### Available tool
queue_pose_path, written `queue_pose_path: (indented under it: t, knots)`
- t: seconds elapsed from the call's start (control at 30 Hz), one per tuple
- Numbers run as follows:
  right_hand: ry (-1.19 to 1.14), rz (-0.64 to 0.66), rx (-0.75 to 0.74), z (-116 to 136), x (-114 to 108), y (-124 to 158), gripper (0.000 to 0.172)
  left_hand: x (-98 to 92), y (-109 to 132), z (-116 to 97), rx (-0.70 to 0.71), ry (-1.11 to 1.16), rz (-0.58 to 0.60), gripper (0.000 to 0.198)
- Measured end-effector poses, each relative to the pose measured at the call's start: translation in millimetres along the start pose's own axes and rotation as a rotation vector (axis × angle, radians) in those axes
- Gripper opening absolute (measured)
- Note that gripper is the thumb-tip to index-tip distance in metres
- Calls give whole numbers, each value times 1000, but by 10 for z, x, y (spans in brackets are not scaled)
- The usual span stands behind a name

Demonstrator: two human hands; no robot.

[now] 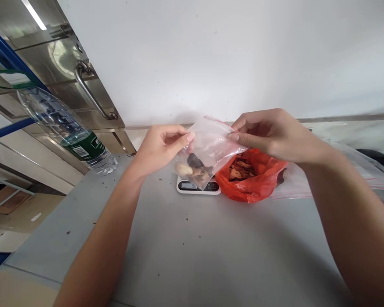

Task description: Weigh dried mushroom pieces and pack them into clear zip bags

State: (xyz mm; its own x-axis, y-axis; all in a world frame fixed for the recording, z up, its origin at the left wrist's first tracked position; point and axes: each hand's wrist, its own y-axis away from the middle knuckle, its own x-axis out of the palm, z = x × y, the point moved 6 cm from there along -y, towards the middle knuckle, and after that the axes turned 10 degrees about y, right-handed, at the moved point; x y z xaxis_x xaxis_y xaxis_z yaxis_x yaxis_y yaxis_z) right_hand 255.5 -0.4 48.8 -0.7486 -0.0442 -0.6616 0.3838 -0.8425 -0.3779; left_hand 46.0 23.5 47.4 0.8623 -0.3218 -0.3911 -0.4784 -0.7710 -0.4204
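A small clear zip bag (211,147) with a few dark and tan pieces in its bottom hangs just above a white digital scale (198,186). My left hand (160,147) pinches the bag's left top edge. My right hand (269,132) pinches its right top edge by the red zip strip. Both hands are closed on the bag. To the right of the scale sits an open orange plastic bag (252,181) holding brownish dried pieces.
A plastic water bottle (70,132) with a green label stands at the left on the grey table (195,247). A steel cabinet with a handle (92,91) and blue shelf rails are behind it. Clear zip bags (355,170) lie at the right. Crumbs dot the table.
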Motion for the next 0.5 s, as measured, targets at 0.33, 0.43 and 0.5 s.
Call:
queue_pose_path:
  t: [0.33,0.43,0.5]
  knots:
    - [-69,-166,49,55,-234,87,40,201,19,176,-161,131,228,45]
    - [-43,-90,129,13,-287,123,42,192,2,213,-158,116,217,38]
    - [-9,27,156,5,-270,137,44,189,-8,191,-131,87,211,36]
